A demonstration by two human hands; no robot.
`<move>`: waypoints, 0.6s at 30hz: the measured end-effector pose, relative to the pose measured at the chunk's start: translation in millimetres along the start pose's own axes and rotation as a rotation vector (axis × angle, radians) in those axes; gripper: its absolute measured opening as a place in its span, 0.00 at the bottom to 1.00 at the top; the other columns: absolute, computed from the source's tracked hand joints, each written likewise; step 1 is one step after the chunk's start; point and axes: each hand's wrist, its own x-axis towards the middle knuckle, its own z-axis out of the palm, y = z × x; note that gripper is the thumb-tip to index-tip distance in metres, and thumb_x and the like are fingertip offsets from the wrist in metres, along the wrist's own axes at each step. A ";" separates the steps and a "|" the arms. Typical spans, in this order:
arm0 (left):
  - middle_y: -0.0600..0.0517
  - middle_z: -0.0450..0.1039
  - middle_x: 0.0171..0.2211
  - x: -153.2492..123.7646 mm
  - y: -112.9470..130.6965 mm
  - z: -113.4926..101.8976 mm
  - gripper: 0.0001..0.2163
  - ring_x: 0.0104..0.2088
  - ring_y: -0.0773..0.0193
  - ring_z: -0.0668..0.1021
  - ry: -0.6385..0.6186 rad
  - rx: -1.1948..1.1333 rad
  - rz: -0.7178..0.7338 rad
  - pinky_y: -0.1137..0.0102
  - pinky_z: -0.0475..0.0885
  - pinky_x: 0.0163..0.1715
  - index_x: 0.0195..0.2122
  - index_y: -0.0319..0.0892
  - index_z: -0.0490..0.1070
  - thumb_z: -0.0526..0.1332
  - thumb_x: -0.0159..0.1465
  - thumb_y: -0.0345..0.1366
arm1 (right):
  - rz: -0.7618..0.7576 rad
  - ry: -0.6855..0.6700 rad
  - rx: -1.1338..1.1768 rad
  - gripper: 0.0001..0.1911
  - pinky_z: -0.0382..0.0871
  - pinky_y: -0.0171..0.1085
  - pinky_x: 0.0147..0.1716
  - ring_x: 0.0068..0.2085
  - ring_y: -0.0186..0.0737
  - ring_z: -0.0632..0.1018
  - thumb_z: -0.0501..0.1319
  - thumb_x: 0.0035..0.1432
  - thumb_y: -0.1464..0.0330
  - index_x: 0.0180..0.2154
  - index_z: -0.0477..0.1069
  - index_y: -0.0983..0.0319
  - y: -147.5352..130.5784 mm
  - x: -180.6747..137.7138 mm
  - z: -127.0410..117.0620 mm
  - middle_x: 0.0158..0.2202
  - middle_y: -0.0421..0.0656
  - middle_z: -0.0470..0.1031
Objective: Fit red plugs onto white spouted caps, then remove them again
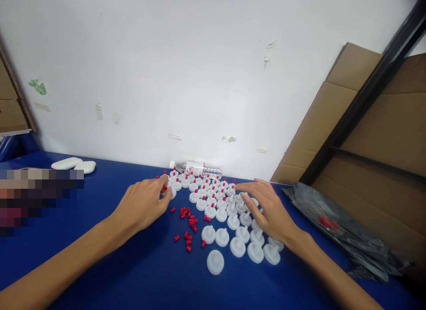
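Several white plastic caps (233, 222) stand in rows on a blue table (133, 265). The far rows carry small red tips; the near ones are bare. A loose pile of red tips (188, 216) lies left of the rows. My left hand (143, 204) is closed, its fingertips pinching a white cap with a red tip (169, 191) at the left end of the rows. Over the right side of the rows my right hand (270, 208) lies with fingers stretched out and slightly curled, touching the caps.
A clear water bottle (197, 168) lies on its side against the white wall. Two white oval objects (73, 164) sit far left. A grey plastic bag (342, 230) with something red inside lies right, below cardboard boxes (382, 137).
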 end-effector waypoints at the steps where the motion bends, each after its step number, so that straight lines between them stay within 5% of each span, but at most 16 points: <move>1: 0.51 0.73 0.26 -3.1 5.9 -0.9 0.12 0.26 0.58 0.75 0.023 -0.085 0.042 0.68 0.57 0.26 0.32 0.45 0.62 0.47 0.71 0.40 | -0.017 0.017 -0.010 0.15 0.59 0.54 0.61 0.55 0.45 0.76 0.54 0.71 0.69 0.57 0.68 0.56 -3.9 0.3 -1.1 0.53 0.46 0.77; 8: 0.54 0.72 0.36 -35.7 47.9 10.5 0.10 0.34 0.65 0.74 0.128 -0.555 0.516 0.71 0.64 0.32 0.41 0.46 0.68 0.49 0.75 0.39 | -0.221 0.054 0.046 0.28 0.56 0.52 0.63 0.53 0.46 0.78 0.66 0.62 0.57 0.58 0.63 0.60 -53.1 -0.3 0.6 0.53 0.49 0.78; 18: 0.55 0.68 0.30 -42.4 61.0 0.6 0.14 0.30 0.66 0.70 -0.053 -0.724 0.573 0.70 0.60 0.30 0.32 0.43 0.64 0.48 0.75 0.38 | -0.258 0.141 0.174 0.16 0.51 0.43 0.66 0.45 0.33 0.82 0.65 0.64 0.69 0.52 0.65 0.62 -71.4 -0.6 9.7 0.44 0.41 0.82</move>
